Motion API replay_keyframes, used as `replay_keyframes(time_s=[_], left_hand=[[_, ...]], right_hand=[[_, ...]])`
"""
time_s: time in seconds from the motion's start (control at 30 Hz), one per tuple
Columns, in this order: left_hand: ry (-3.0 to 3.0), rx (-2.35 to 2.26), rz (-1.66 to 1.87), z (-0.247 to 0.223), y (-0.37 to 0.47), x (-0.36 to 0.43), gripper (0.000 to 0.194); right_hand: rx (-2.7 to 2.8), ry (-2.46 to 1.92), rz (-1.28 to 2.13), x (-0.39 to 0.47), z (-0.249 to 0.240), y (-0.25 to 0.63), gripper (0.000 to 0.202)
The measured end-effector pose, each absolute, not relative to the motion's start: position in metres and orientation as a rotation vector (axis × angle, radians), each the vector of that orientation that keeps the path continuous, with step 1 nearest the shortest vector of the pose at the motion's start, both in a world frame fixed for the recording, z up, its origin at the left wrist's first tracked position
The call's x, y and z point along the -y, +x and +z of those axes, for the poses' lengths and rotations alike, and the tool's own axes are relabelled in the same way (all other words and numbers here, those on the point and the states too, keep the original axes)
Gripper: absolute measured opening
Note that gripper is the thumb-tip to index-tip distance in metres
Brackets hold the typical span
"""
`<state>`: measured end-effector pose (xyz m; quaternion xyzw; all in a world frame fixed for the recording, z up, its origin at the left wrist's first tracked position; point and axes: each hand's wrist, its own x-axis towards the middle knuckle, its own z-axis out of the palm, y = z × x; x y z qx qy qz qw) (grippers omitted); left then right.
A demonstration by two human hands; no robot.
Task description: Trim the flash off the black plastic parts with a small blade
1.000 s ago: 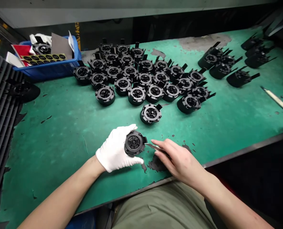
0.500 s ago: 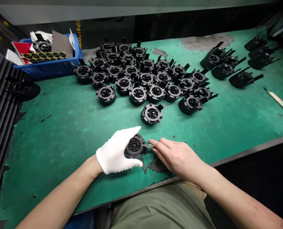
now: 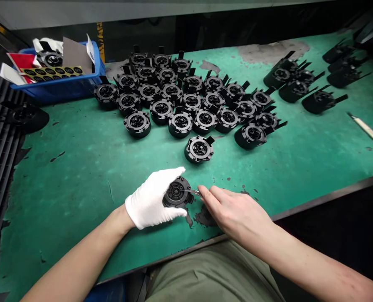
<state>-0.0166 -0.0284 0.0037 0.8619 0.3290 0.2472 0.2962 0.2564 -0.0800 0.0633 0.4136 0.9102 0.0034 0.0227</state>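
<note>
My left hand [image 3: 155, 197], in a white glove, is curled around the side of a round black plastic housing [image 3: 176, 192] above the green bench top. Its ringed face with small holes is turned up towards me. Bare and closed, my right hand [image 3: 233, 207] grips slim metal tweezers [image 3: 196, 192]. Their fine tip reaches over the right part of the housing's face; whether it touches is too small to tell. Just beyond my hands, a similar black housing [image 3: 199, 149] with a flat tab stands on the bench.
Many more black housings [image 3: 180, 123] stand grouped across the middle, others [image 3: 320, 102] at the right. A blue bin [image 3: 57, 88] with sticker sheets and papers sits back left. A white-handled pointed tool [image 3: 367, 131] lies at right. A ribbed dark mat [image 3: 0, 167] borders the left.
The view has shifted slightly. My left hand still holds the housing, and my right hand keeps the tweezers at its face with the wrist turned a little.
</note>
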Motion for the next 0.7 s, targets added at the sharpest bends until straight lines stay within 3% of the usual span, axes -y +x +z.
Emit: replay_keyframes(time_s=[0.7], left_hand=[[2.276,-0.882,0.631,0.004,-0.017,0.028,0.107]], right_hand=[[-2.883,0.968,0.06,0.057,0.061,0.27,0.042]])
